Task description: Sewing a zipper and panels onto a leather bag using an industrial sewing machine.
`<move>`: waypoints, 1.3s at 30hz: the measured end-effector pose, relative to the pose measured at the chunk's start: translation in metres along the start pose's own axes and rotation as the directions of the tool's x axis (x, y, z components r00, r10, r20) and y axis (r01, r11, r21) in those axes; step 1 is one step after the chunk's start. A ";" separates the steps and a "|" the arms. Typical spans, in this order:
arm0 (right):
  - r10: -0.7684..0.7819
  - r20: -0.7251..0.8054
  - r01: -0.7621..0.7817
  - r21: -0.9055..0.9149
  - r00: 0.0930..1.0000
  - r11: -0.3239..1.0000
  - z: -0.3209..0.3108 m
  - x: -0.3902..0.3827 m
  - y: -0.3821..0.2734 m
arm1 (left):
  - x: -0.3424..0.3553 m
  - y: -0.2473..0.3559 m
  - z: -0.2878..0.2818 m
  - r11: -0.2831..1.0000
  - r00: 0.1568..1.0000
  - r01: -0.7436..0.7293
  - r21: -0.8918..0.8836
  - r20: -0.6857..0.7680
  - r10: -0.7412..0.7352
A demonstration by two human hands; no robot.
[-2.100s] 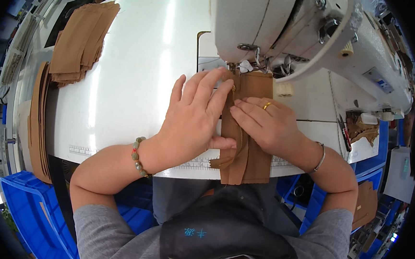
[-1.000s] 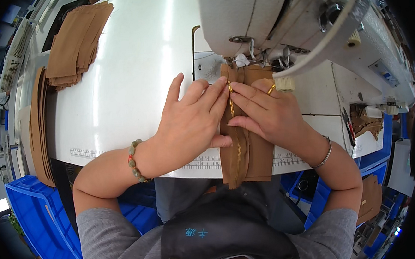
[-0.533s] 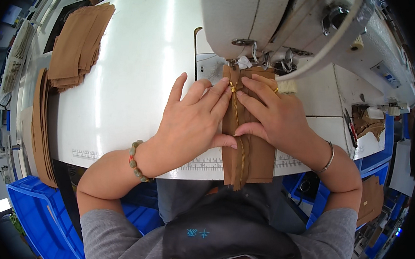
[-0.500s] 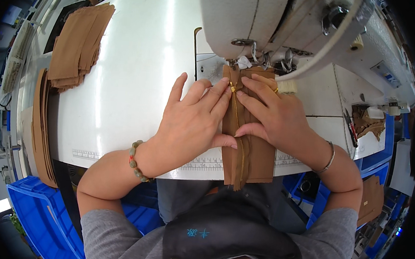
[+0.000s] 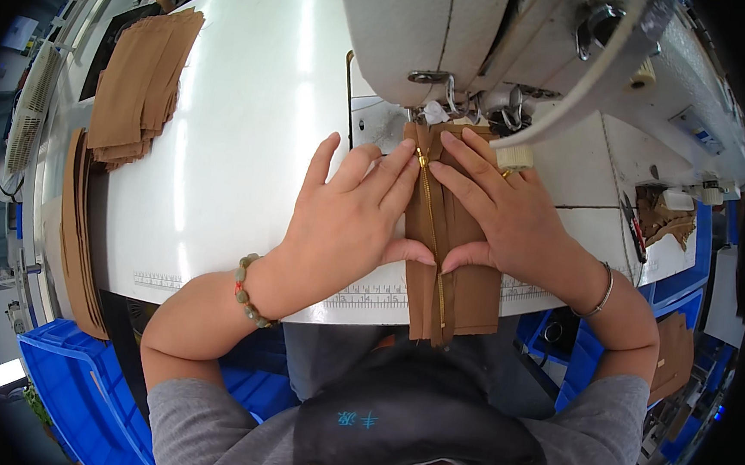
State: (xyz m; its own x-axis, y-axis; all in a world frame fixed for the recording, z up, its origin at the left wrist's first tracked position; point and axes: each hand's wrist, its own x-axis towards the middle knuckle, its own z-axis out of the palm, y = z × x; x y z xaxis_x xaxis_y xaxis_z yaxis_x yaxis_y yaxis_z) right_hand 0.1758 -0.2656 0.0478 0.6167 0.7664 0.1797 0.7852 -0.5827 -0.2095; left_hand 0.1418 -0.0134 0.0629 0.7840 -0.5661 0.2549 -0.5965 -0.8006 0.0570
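A brown fabric piece (image 5: 476, 296) lies lengthwise under the sewing machine's needle area (image 5: 437, 112), its near end hanging just past the table edge. Along it runs a brown zipper (image 5: 430, 211) with gold teeth and a gold slider (image 5: 422, 160) near the far end. My left hand (image 5: 344, 209) rests on the fabric's left side, fingers stretched out, index fingertip beside the slider and thumb touching the zipper. From the right, my right hand (image 5: 521, 213) presses the fabric with spread fingers, its thumb close to the zipper's right side. The needle itself is hidden.
The white sewing machine (image 5: 403, 36) fills the far right. Stacked brown fabric pieces (image 5: 141, 87) lie at far left, more (image 5: 78, 238) along the left edge. Small snips (image 5: 634, 229) and brown scraps (image 5: 663, 220) are at right. A blue bin (image 5: 77, 385) stands below left.
My right thumb has slid toward me along the zipper and now lies nearly level with the left thumb. The right fingers have spread slightly. The whole view has shifted a little.
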 end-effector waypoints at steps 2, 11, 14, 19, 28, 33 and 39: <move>-0.021 -0.029 0.021 -0.007 0.999 1.000 -0.001 0.002 0.001 | 0.002 -0.003 0.001 1.000 1.000 -0.003 0.005 -0.014 0.003; -0.004 0.014 0.004 0.002 1.000 1.000 -0.003 0.004 0.001 | 0.007 -0.010 0.003 1.000 0.999 -0.021 -0.002 -0.023 0.021; -0.010 0.007 0.010 -0.021 1.000 1.000 -0.004 0.005 0.001 | 0.007 -0.011 0.004 0.999 0.999 -0.028 -0.015 -0.030 0.028; -0.005 0.007 0.006 -0.025 1.000 1.000 -0.008 0.003 -0.001 | 0.008 -0.010 0.006 0.998 0.998 -0.033 -0.054 -0.047 0.030; 0.019 0.003 -0.019 -0.016 1.000 1.000 -0.007 0.005 0.004 | 0.013 -0.014 0.011 0.998 0.994 -0.053 -0.032 -0.092 0.050; 0.017 -0.010 -0.017 -0.024 1.000 1.000 -0.006 0.006 0.006 | 0.014 -0.015 0.011 0.999 0.993 -0.047 -0.020 -0.111 0.045; -0.002 0.060 0.009 -0.118 0.998 0.993 -0.010 0.007 0.009 | 0.015 -0.015 0.012 0.999 0.992 -0.038 -0.011 -0.120 0.036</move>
State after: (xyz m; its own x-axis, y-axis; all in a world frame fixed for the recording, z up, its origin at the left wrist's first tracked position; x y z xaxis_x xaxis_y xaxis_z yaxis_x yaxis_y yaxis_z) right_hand 0.1877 -0.2682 0.0571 0.6108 0.7823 0.1219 0.7918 -0.6038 -0.0926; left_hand 0.1646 -0.0117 0.0542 0.7357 -0.5668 0.3709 -0.6274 -0.7765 0.0580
